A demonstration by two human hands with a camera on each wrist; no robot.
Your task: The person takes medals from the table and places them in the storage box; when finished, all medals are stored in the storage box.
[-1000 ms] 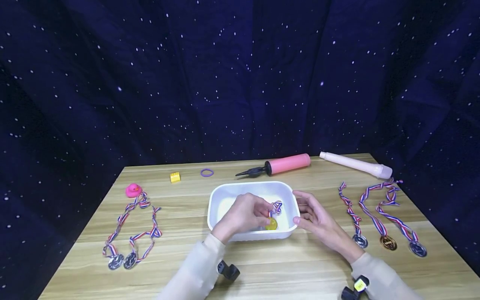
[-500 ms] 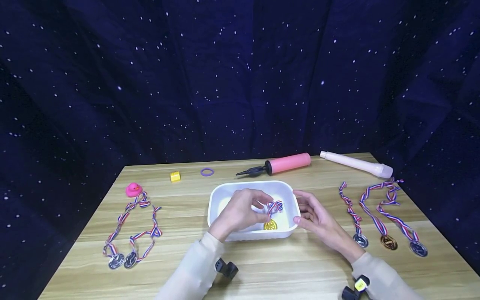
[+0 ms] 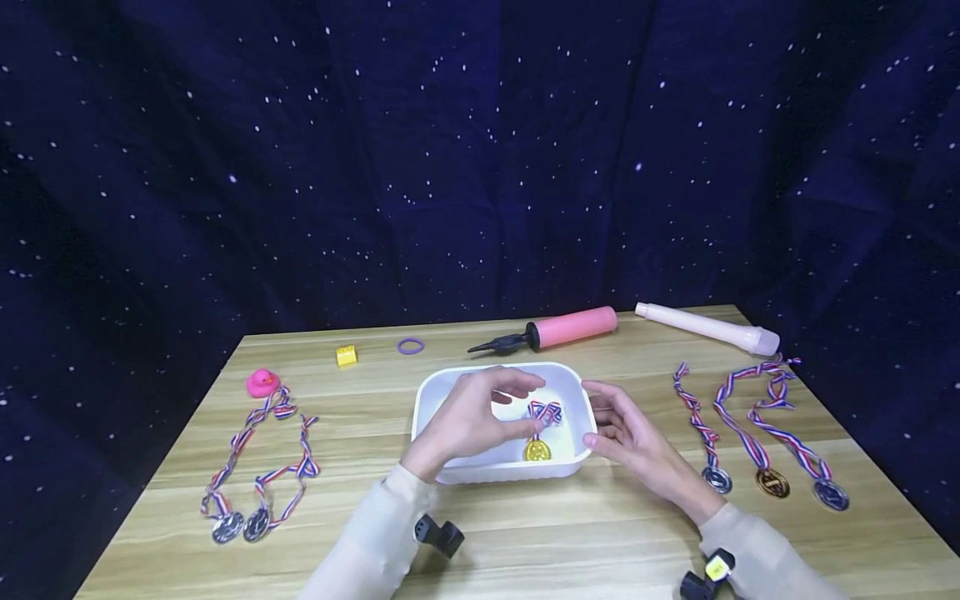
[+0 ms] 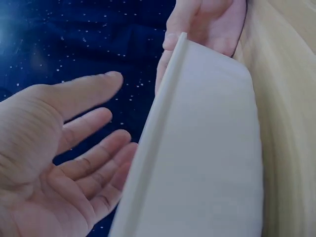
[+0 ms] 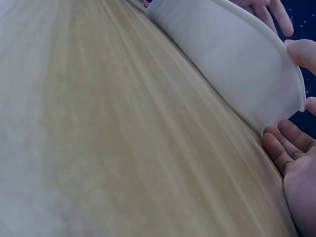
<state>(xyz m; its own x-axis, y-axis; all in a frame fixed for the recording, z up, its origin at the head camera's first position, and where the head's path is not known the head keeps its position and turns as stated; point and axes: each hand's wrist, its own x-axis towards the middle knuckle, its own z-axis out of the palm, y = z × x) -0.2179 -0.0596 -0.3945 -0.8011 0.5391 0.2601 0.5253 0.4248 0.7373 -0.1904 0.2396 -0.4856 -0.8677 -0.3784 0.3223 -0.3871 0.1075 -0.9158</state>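
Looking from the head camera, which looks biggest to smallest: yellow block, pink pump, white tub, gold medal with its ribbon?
1. White tub
2. Pink pump
3. Gold medal with its ribbon
4. Yellow block

The pump and block lie farther back, so true sizes may differ.

1 medal lies in the tray, 2 medals left, 3 medals right, a pump behind.

Your white tub holds a gold medal whose ribbon is striped red, white and blue. You see silver medals, a bronze medal, a pink duck, a yellow block, a purple ring, a pale pink tube and a pink pump with a black nozzle. Your sleeves are cream, the bench light brown with streaked grain, the curtain dark blue with white specks.
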